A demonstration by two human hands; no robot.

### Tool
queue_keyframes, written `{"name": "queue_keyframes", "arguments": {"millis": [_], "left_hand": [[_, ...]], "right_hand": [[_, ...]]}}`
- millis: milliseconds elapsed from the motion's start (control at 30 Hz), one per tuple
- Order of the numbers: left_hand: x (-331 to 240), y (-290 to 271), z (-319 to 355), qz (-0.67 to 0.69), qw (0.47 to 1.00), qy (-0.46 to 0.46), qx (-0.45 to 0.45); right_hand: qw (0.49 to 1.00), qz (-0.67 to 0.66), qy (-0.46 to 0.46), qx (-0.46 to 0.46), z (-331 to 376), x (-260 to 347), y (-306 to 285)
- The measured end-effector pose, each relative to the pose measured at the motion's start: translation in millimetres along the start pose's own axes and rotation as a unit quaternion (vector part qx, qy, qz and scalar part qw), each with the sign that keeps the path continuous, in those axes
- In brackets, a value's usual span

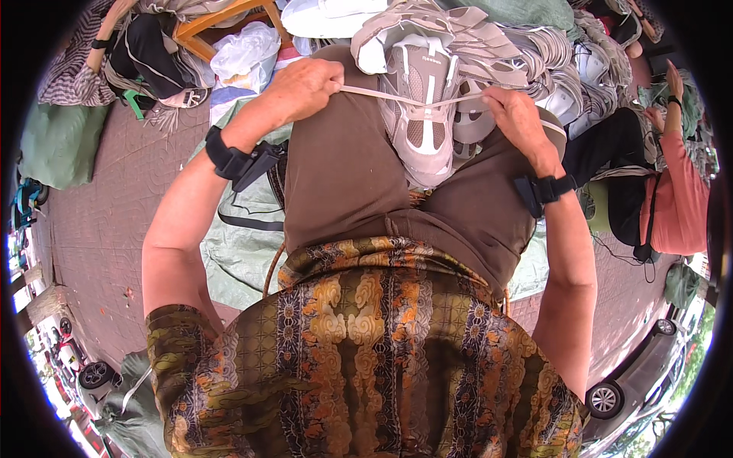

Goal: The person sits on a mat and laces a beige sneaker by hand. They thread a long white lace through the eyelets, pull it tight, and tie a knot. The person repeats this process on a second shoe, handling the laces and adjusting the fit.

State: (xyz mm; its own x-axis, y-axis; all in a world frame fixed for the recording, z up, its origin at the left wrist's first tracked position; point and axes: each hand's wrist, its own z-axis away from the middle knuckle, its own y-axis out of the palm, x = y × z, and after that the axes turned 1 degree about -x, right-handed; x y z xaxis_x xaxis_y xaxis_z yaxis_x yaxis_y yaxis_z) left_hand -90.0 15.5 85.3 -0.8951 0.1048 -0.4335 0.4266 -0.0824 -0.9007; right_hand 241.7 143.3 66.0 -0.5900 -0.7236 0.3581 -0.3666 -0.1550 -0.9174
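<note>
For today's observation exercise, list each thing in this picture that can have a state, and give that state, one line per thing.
Left hand: closed, pinching one end of the lace.
Right hand: closed, pinching the other end.
Lace: pulled taut between both hands, across the shoe.
Shoe: resting on the lap, partly laced.
Pile of shoe uppers: stacked loosely behind the shoe.
Plastic bag: crumpled, on the ground.

The person wore a short-sleeved shirt of shiny patterned fabric [359, 351], printed in gold, olive and dark brown with vertical bands of curling cloud shapes. Plain brown trousers [351, 183] covered the legs. Each wrist carried a wide black strap: the left wrist band [227, 162] bore a black boxy device, and the right wrist band [544, 189] looked much the same.
</note>
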Motion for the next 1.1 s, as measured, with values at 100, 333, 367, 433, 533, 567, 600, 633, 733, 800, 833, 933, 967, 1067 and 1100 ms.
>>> {"name": "queue_keyframes", "arguments": {"millis": [100, 333, 367, 433, 533, 567, 600, 633, 733, 800, 833, 933, 967, 1067, 1100], "left_hand": [[-3, -15, 0, 0.140, 0.980, -0.111, 0.090], [6, -9, 11, -0.126, 0.979, 0.057, -0.151], [0, -6, 15, -0.110, 0.978, 0.065, -0.164], [-18, 2, 26, -0.074, 0.978, 0.095, -0.172], [-47, 26, 32, -0.022, 0.975, 0.150, -0.163], [-55, 34, 26, -0.012, 0.973, 0.164, -0.164], [-62, 41, 21, -0.002, 0.970, 0.178, -0.165], [-63, 52, 12, 0.023, 0.976, 0.159, -0.148], [-60, 83, -10, 0.102, 0.986, 0.074, -0.109], [-62, 96, -15, 0.167, 0.982, -0.008, -0.086], [-62, 100, -16, 0.174, 0.981, -0.021, -0.085], [-63, 101, -16, 0.210, 0.973, -0.056, -0.080], [-66, 96, -16, 0.229, 0.968, -0.067, -0.081], [-64, 86, -8, 0.250, 0.964, -0.072, -0.048], [-62, 83, -4, 0.251, 0.965, -0.067, -0.029]], "right_hand": [[0.995, 0.080, -0.024, -0.059, 8, 12, -15], [1.000, 0.012, 0.000, -0.024, 14, -28, -31], [0.999, -0.041, 0.008, 0.026, 13, -29, -35], [0.952, -0.149, 0.170, 0.207, 10, -28, -59], [0.901, -0.202, 0.243, 0.299, 7, -50, -73], [0.961, -0.039, 0.202, 0.184, 8, -65, -72], [0.978, 0.128, 0.153, 0.062, 11, -78, -70], [0.950, 0.289, 0.097, -0.061, 13, -84, -70], [0.922, 0.305, 0.106, -0.214, -3, -51, -79], [0.972, 0.117, 0.060, -0.196, -2, -26, -63], [0.984, -0.048, 0.044, -0.165, 2, -2, -46], [0.987, -0.126, -0.089, -0.037, 12, 41, 8], [0.986, -0.124, -0.093, -0.059, 11, 48, 29], [0.997, -0.024, -0.071, -0.036, 0, 61, 58], [0.998, 0.016, -0.063, -0.023, -3, 62, 63]]}}
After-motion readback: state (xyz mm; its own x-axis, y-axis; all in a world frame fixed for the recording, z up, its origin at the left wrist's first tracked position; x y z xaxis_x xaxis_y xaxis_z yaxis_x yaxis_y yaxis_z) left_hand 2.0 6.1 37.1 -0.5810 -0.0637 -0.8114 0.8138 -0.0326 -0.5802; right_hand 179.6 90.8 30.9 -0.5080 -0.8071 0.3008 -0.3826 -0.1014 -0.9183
